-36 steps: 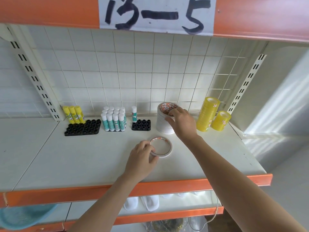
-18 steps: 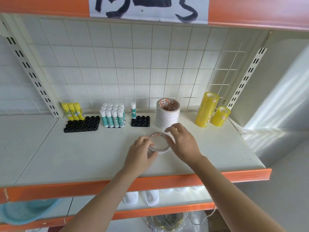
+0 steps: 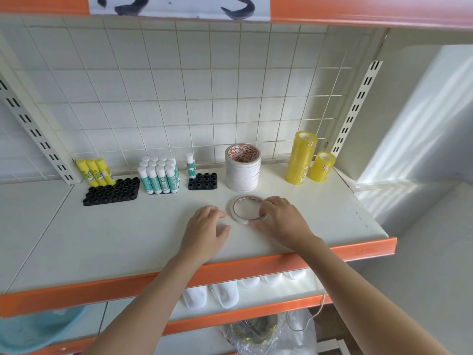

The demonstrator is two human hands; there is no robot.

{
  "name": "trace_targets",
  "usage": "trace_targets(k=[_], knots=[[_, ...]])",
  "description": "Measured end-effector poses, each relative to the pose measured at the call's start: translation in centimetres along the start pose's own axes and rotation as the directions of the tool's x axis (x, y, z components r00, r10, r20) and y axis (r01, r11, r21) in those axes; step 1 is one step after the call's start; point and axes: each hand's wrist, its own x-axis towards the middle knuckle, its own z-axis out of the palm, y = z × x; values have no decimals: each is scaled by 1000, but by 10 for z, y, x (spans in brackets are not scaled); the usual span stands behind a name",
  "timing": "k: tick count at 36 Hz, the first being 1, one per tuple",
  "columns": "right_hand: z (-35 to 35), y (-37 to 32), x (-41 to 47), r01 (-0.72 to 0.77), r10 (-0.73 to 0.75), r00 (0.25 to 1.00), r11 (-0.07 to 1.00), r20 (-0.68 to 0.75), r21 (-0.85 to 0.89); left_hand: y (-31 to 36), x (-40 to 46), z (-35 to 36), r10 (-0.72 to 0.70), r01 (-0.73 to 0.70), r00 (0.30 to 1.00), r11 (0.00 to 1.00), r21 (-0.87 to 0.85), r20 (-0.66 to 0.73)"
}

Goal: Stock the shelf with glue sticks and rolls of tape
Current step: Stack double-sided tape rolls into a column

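Observation:
A single white tape roll (image 3: 243, 210) lies flat on the white shelf (image 3: 128, 234), in front of a stack of white tape rolls (image 3: 243, 167). My right hand (image 3: 281, 221) grips the roll's right rim with curled fingers. My left hand (image 3: 204, 231) rests just left of the roll, fingers loosely curled, apart from it. Yellow tape rolls stand in a tall stack (image 3: 300, 158) and a short stack (image 3: 322, 166) at the back right. Yellow glue sticks (image 3: 95, 171) and white-and-teal glue sticks (image 3: 160, 175) stand in black holders; one lone stick (image 3: 190, 165) stands in a small holder (image 3: 203, 181).
A wire grid backs the shelf, with slotted uprights at both sides. The orange front lip (image 3: 256, 267) runs below my wrists. White items sit on the lower shelf (image 3: 222, 293), and a blue basin (image 3: 38, 329) shows at bottom left.
My right hand came off the white stack and down onto the single roll. My left hand let go of that roll and drew slightly left.

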Motion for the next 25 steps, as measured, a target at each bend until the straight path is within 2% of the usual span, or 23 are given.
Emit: trace_targets(k=[6, 11, 20, 25], knots=[[-13, 2, -7, 12, 20, 972, 991, -235, 131, -1, 1, 0, 0, 0, 1000, 1000, 2, 1], [-32, 4, -7, 34, 34, 920, 986, -391, 165, -3, 1, 3, 1, -1, 1000, 1000, 8, 1], [-58, 2, 19, 57, 33, 837, 988, -546, 147, -1, 1, 4, -2, 2, 1000, 1000, 21, -15], [-61, -14, 50, 56, 30, 826, 989, -563, 135, 0, 0, 4, -8, 8, 1000, 1000, 16, -12]])
